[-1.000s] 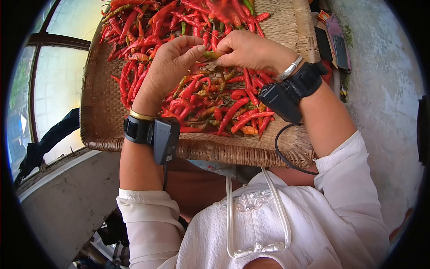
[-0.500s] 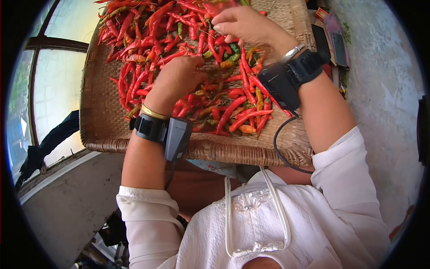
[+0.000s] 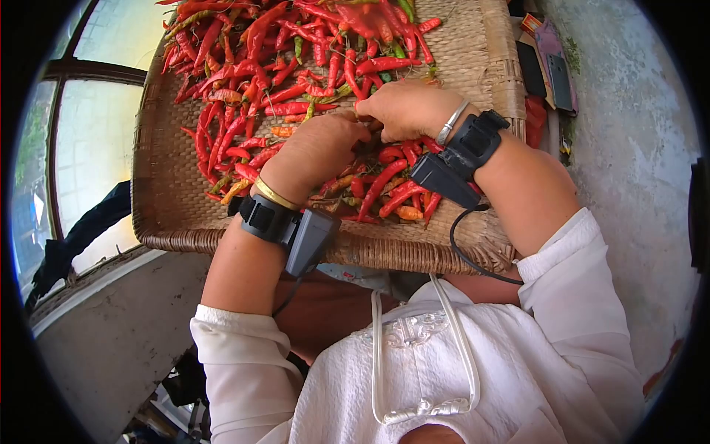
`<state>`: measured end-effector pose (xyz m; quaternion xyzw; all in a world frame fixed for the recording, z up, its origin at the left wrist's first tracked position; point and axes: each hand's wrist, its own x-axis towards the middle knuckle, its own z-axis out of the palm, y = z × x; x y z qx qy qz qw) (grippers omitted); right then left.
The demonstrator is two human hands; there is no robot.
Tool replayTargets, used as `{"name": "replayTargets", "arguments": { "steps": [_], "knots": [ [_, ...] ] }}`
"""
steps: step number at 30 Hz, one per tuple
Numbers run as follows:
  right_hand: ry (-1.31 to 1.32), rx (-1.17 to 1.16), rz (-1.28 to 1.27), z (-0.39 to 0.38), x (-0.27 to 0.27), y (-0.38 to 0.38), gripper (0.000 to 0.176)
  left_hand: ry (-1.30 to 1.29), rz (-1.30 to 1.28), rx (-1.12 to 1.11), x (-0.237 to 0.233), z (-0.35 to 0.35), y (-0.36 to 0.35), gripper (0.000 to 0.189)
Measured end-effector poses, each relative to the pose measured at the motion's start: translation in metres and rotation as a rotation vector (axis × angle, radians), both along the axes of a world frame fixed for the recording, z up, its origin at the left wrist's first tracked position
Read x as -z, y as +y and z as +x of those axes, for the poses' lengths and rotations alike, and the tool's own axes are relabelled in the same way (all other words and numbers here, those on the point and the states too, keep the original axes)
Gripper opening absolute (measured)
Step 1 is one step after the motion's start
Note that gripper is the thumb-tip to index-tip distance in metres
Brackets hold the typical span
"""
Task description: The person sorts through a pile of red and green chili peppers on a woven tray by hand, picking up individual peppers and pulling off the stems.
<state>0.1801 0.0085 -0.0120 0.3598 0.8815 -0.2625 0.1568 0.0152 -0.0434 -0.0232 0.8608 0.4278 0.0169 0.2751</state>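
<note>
My left hand (image 3: 314, 148) is closed, its fingers curled down over the chili peppers. My right hand (image 3: 410, 109) meets it from the other side, its fingers pinched together near the left fingertips. What lies between the fingers is hidden. Red chili peppers (image 3: 259, 33), with some green and orange ones, spread across the far part of a woven basket tray (image 3: 355, 251). A smaller heap of chili peppers (image 3: 384, 183) sits just below my hands, on the near side. Bare weave shows between the two groups.
A window (image 3: 96, 133) and a dark cloth strip (image 3: 85, 240) are at the left. Beyond the tray's right side lie a phone (image 3: 560, 81) and other small items. Each wrist wears a black device; a cable (image 3: 462, 251) hangs from the right one over the tray's rim.
My right hand has come down from the far heap to beside my left hand. My left hand has shifted slightly right and nearer. Several peppers between them have been moved, baring more weave.
</note>
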Motion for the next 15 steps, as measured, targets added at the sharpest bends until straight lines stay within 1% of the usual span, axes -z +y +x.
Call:
{"name": "replayTargets", "arguments": {
  "steps": [1,3,5,7,9,10,12,13,15],
  "knots": [
    [0.0,0.0,0.0,-0.001,0.005,0.0,0.021,0.0,0.0,0.0,-0.002,0.001,0.001,0.025],
    [-0.057,-0.038,0.1,-0.003,0.011,0.0,0.02,0.146,-0.009,0.02,-0.006,0.003,0.005,0.021],
    [-0.055,-0.045,0.131,-0.003,0.008,-0.001,0.02,0.108,-0.003,0.029,0.002,0.0,0.008,0.019],
    [-0.053,-0.052,0.163,-0.003,0.001,0.0,0.021,0.071,0.003,0.038,-0.002,-0.001,0.009,0.017],
    [0.04,0.024,0.17,-0.001,-0.008,0.004,0.012,-0.038,-0.052,-0.158,-0.011,-0.003,0.008,0.011],
    [0.041,0.025,0.17,0.0,-0.014,0.007,0.012,-0.037,-0.052,-0.157,-0.015,-0.004,0.009,0.011],
    [0.209,0.086,0.237,0.003,-0.022,0.013,0.008,-0.216,0.017,-0.251,-0.021,-0.008,0.014,0.013],
    [0.21,0.086,0.236,0.004,-0.023,0.016,0.008,-0.215,0.017,-0.251,-0.02,-0.01,0.015,0.013],
    [0.548,0.282,0.106,0.005,-0.023,0.022,0.012,-0.632,-0.245,-0.547,-0.02,-0.01,0.017,0.015]
  ]
}}
